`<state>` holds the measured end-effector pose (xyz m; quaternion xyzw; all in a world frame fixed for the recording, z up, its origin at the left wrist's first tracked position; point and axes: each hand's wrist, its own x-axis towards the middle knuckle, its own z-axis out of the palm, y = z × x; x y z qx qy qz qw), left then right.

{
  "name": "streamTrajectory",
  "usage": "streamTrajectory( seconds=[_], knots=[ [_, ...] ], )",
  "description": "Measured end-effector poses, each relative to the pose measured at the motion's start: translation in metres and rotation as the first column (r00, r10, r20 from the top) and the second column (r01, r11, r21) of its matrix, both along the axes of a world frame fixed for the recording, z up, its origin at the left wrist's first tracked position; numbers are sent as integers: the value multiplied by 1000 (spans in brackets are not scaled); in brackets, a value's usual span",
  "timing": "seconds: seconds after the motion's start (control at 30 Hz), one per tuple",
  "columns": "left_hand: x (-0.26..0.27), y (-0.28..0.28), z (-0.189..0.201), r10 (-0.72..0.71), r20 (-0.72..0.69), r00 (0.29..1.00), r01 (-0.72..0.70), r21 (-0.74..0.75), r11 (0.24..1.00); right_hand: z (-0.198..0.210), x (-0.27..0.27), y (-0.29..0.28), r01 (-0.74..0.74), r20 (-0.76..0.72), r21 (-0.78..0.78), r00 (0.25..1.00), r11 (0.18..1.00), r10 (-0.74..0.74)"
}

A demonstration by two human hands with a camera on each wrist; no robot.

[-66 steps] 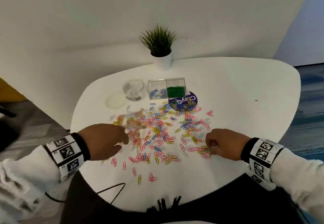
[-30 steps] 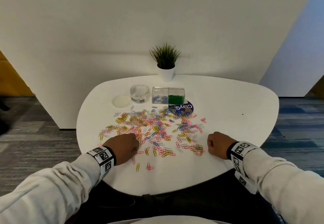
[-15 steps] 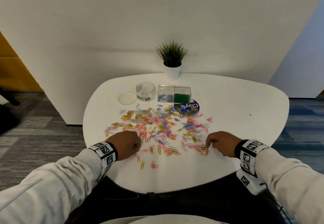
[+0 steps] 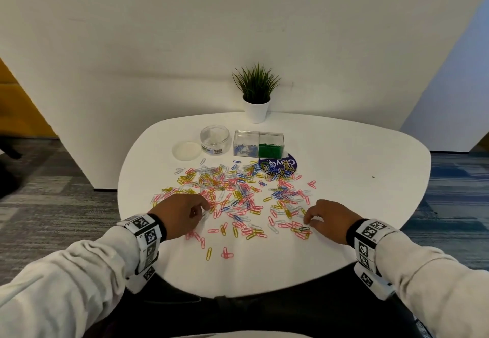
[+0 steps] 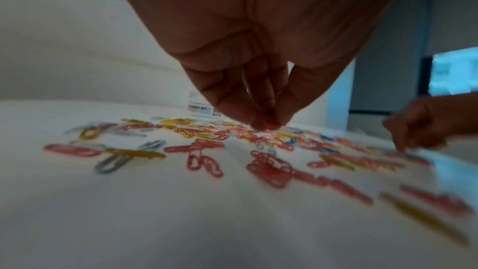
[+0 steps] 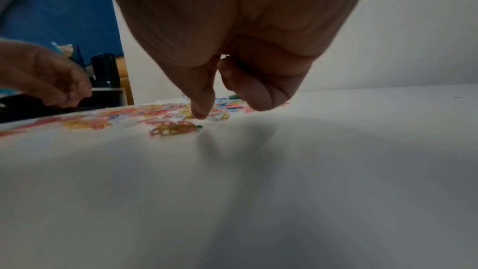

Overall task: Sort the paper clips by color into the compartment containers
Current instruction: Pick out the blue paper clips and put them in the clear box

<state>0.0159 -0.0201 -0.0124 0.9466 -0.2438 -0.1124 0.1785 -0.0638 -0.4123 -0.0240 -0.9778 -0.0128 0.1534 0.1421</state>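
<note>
Loose paper clips point(image 4: 238, 195) in pink, yellow, blue and silver lie scattered over the middle of the white table point(image 4: 357, 179). Behind them stands a clear two-compartment box point(image 4: 258, 136); its left part holds blue clips point(image 4: 246, 150), its right part green clips point(image 4: 270, 150). My left hand point(image 4: 205, 208) is at the pile's left edge, its fingertips point(image 5: 256, 120) bunched together, a silvery clip point(image 5: 244, 83) between the fingers. My right hand point(image 4: 307, 220) has curled fingers at the pile's right edge, one fingertip point(image 6: 201, 113) down among the clips; I see nothing held in it.
A clear round jar point(image 4: 214, 139) and its white lid point(image 4: 186, 150) sit left of the box. A potted plant point(image 4: 256, 94) stands at the table's back edge by the wall. A blue round sticker point(image 4: 280, 164) lies under some clips. My lap is at the near edge.
The right hand has moved from a fist beside the pile to touching its right edge. The left hand stays at the pile's left edge. The head camera has shifted.
</note>
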Motion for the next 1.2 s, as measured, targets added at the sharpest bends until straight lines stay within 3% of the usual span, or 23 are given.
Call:
streamTrajectory(
  seconds=[0.1,0.2,0.27,0.6,0.67,0.7,0.77,0.8,0.9,1.07,1.2],
  knots=[
    [4,1,4,176,-222,959,-219,-186,958,-2,-1,3,-12,-18,-9,1000,1000,12],
    [6,3,7,261,-530,807,-479,-328,814,-2,1,5,-35,13,-27,999,999,36],
    [8,6,9,261,-633,729,-571,-351,742,-3,1,6,-54,16,-43,998,998,54],
    [19,9,9,313,-740,595,-743,-357,566,-7,5,9,-53,-9,-12,999,998,53],
    [18,0,11,265,-747,610,-698,-348,626,-6,6,12,-37,-6,-25,999,999,37],
    [18,-6,12,265,-683,681,-605,-320,729,-5,7,14,-30,-8,-33,1000,999,30],
    [15,-22,14,211,-392,895,-292,-161,943,-5,9,17,-21,-13,-42,1000,999,20],
    [13,-32,13,135,-231,963,-151,-53,987,-6,10,18,-21,-19,-47,1000,999,20],
    [2,-59,5,-87,22,996,81,191,978,-6,13,18,-17,-41,-44,999,999,15],
    [8,-79,-8,-201,67,977,175,274,946,-8,11,14,5,-85,16,996,1000,-4],
    [14,-74,-14,-214,105,971,179,267,947,13,31,10,46,19,133,999,990,-49]
  ],
)
